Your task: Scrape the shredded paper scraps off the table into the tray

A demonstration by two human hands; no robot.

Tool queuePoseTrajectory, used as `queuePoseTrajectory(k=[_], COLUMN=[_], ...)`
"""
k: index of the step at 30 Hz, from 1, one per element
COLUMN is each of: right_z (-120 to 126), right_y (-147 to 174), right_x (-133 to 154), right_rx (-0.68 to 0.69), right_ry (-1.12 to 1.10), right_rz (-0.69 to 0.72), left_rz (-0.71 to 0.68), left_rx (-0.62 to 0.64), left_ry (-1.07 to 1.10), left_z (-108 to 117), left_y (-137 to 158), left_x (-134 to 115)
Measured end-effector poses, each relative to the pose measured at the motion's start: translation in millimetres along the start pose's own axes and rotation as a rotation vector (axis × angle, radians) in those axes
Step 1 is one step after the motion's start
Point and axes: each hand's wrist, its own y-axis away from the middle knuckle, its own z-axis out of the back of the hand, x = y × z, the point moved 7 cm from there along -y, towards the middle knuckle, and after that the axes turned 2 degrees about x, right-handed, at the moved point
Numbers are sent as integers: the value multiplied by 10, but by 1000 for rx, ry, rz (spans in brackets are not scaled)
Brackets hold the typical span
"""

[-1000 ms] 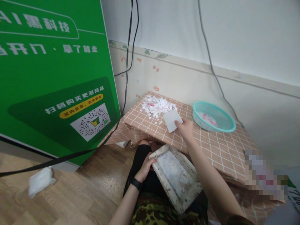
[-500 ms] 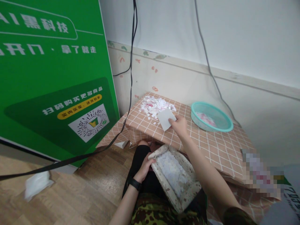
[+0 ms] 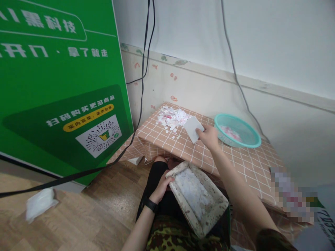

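Observation:
My left hand (image 3: 164, 184) grips the corner of a speckled, dirty white tray (image 3: 183, 205) tilted over my lap. Pale paper scraps (image 3: 192, 186) lie inside it. Out over the table, my right hand (image 3: 209, 135) pinches a flat white card (image 3: 193, 129) by its edge. The card's far corner is beside a heap of torn white and pink paper scraps (image 3: 172, 116); whether it touches them I cannot tell. Just right of this hand stands a turquoise plastic basket (image 3: 251, 141) with pinkish scraps in the bottom.
A white-checked brown cloth covers the table (image 3: 235, 160) against the wall. Black cables (image 3: 142, 90) hang at the left in front of a green printed cabinet (image 3: 60, 80). A white plastic packet (image 3: 40, 205) lies on the wooden floor. A blurred-out item sits at the table's right end.
My right hand has moved right with the card, away from the paper heap and closer to the basket. The left hand and tray stay nearly in place.

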Motion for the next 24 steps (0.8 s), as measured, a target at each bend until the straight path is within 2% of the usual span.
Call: queuePoseTrajectory(k=[4, 11, 17, 24], right_z=[62, 96, 98, 304], right_y=[-59, -171, -158, -82], right_x=[122, 266, 244, 142], right_rx=[14, 114, 137, 170], right_ry=[105, 370, 388, 385], right_rz=[50, 163, 246, 300], left_rz=[13, 28, 31, 36], left_rx=[0, 5, -9, -13], left_ry=[2, 1, -13, -20], left_z=[-4, -29, -40, -39], left_y=[6, 17, 36, 35], left_x=[-2, -24, -57, -58])
